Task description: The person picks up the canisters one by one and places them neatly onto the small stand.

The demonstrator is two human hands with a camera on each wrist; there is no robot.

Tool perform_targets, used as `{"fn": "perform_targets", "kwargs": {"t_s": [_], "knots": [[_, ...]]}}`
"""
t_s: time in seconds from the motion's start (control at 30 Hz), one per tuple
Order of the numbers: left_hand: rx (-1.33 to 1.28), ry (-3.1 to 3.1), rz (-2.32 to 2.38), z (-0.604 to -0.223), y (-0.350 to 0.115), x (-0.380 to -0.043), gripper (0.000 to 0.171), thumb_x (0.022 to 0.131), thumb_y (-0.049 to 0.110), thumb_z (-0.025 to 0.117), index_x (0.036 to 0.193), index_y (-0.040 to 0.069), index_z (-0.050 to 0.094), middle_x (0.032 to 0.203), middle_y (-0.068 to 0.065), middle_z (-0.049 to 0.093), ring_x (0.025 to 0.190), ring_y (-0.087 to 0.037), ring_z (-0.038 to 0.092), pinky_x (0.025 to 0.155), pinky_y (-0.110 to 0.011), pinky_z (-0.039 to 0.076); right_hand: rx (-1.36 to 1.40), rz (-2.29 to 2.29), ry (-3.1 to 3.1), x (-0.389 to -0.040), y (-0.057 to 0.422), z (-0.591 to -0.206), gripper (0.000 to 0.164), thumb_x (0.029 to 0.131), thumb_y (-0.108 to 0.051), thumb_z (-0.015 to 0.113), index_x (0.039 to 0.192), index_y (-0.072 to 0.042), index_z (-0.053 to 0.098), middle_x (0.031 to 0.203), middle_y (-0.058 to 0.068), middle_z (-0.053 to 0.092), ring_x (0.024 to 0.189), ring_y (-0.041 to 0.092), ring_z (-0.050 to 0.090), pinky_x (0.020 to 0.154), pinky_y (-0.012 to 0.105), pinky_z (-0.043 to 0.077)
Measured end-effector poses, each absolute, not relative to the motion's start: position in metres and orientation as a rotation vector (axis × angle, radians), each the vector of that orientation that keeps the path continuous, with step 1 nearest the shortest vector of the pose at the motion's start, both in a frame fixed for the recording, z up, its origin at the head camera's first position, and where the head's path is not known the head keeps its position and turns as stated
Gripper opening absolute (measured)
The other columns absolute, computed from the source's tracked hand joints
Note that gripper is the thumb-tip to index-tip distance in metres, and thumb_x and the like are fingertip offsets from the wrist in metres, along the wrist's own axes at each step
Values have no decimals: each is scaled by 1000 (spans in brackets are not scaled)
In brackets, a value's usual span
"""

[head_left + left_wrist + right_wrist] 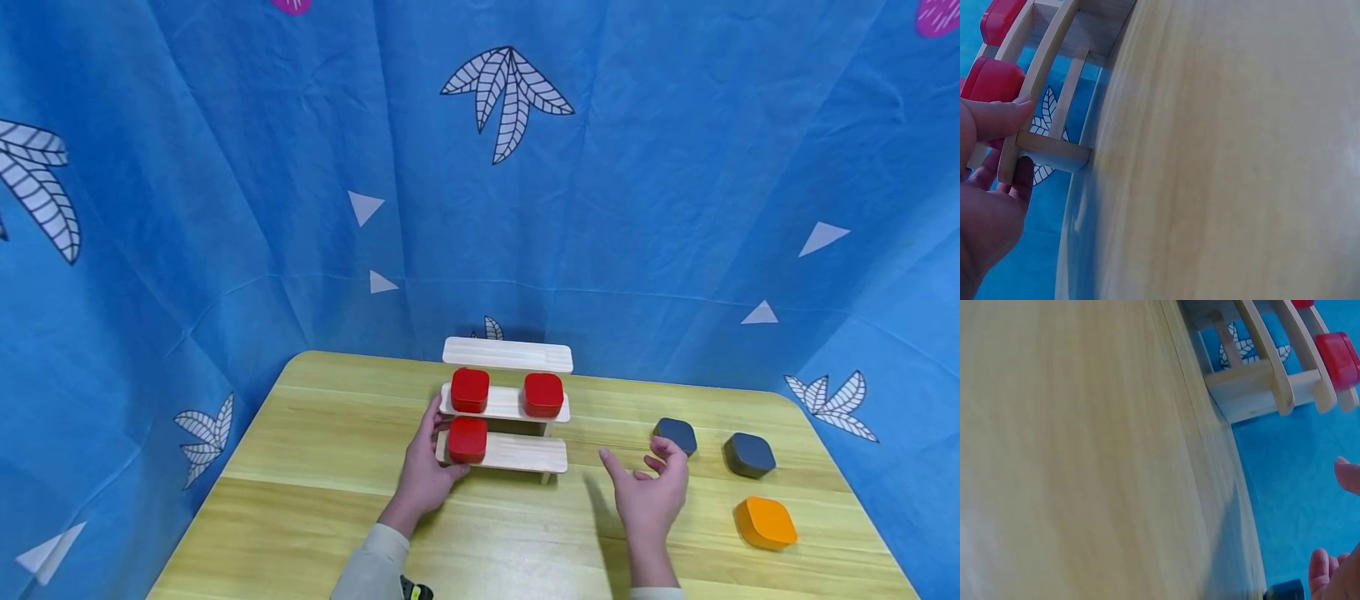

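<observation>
A three-step wooden rack [525,452] stands near the back of the table. My left hand [427,473] grips the left end of its lowest step; thumb and fingers pinch the step's edge in the left wrist view. On that step, beside the hand, sits a red rounded block [467,440]. The middle step bears a left red block [470,390] and a right red block [543,395]. To the rack's right, my right hand [651,496] hovers with fingers spread and holds nothing. Its fingertips partly overlap a dark grey block [673,432] in the head view.
A second dark grey block [749,455] and an orange block [767,523] lie farther right on the wooden table [300,483]. Behind the table hangs a blue patterned cloth [637,183], close to the rack's top step [507,354].
</observation>
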State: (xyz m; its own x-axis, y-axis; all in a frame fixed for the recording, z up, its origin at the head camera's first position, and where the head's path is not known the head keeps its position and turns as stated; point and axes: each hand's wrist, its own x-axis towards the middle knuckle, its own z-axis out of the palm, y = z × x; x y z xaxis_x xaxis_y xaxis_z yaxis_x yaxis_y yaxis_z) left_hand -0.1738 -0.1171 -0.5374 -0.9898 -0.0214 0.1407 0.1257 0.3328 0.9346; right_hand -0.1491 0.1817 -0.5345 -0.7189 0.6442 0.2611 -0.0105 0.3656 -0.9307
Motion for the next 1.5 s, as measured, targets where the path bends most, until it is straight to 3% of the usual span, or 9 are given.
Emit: {"fn": "perform_targets", "kwargs": {"t_s": [0.13,0.37,0.57,0.67,0.9,1.2,1.5], "knots": [[-109,-2449,-1742,-538,-118,-174,118,68,-13,85,160,19,20,135,0,49,127,-22,46,109,-46,38,-575,1348,-2046,-151,189,-535,74,68,-15,95,126,1,52,120,15,52,102,28,52,70,21,45],[-111,-2438,-1761,-538,-119,-174,118,68,-14,84,161,22,20,135,0,49,127,-22,46,110,-46,37,-618,1303,-2071,-153,202,-538,75,69,-17,94,128,0,51,121,18,49,102,28,50,65,8,41],[-95,-2448,-1756,-539,-119,-174,120,67,-13,85,161,21,19,135,0,49,127,-23,46,109,-46,38,-651,1313,-2061,-154,210,-537,75,70,-18,93,130,-2,50,124,17,47,102,30,49,62,6,40],[-94,-2453,-1752,-538,-119,-174,119,67,-13,85,161,21,19,135,0,48,127,-23,45,109,-46,38,-681,1318,-2068,-154,213,-537,77,71,-21,93,131,-2,50,125,16,47,102,29,48,64,11,42],[-93,-2456,-1760,-538,-119,-174,118,68,-14,84,161,21,19,135,0,48,127,-23,45,110,-47,37,-719,1332,-2119,-157,222,-539,82,71,-24,93,136,-2,47,131,18,46,106,32,47,81,35,40],[-79,-2456,-1771,-537,-120,-173,121,68,-13,84,160,30,19,135,1,48,127,-21,45,109,-44,38,-709,1336,-2170,-164,230,-540,87,71,-22,93,141,-2,44,133,20,44,109,36,47,87,41,39],[-114,-2453,-1770,-535,-119,-172,120,69,-12,84,160,31,19,135,2,48,128,-21,45,109,-45,38,-738,1335,-2186,-167,239,-542,89,71,-19,92,142,-2,41,135,21,42,111,37,44,88,44,39]]}}
